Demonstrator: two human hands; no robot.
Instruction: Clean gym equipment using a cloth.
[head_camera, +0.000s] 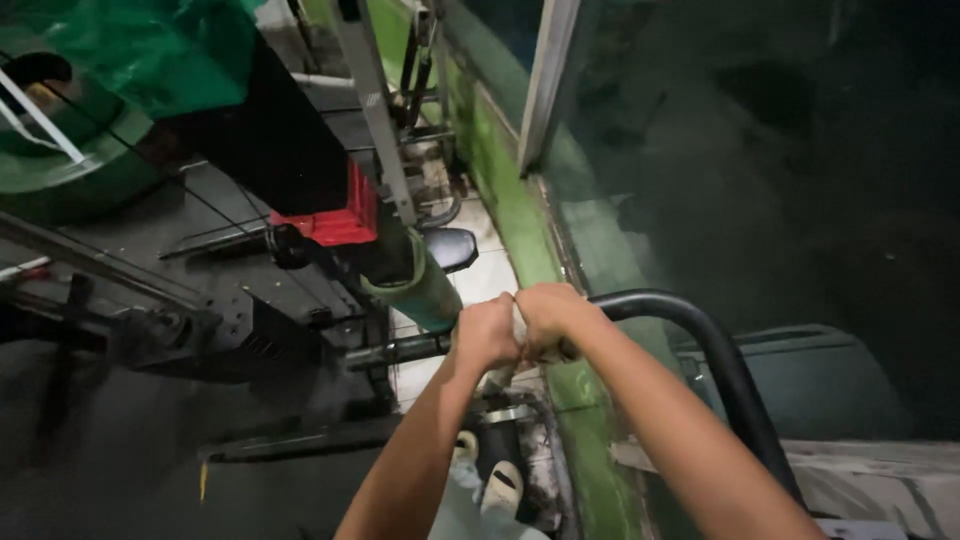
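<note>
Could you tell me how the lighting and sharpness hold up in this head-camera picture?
Head view: dim overall, the right side nearly black behind the window; both hands, left hand and right hand, are lit and fairly sharp on the black bar; edges bend from wide-angle distortion.

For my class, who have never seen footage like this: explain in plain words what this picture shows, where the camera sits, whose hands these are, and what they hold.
There is one picture, taken by a camera worn on a person's head, looking down along their own bare arms. No robot is involved.

The left hand and right hand are closed side by side, touching, around something pale between them; the fists hide what it is. They sit where a dark metal rod coming from the left meets a curved black tube that bends away to the right.

Just beyond the hands stands a pale green cylinder, with a red box behind it. To the left is dark machinery. A green-painted ledge runs along a tiled floor. The scene is dim, so finer detail cannot be made out.
</note>
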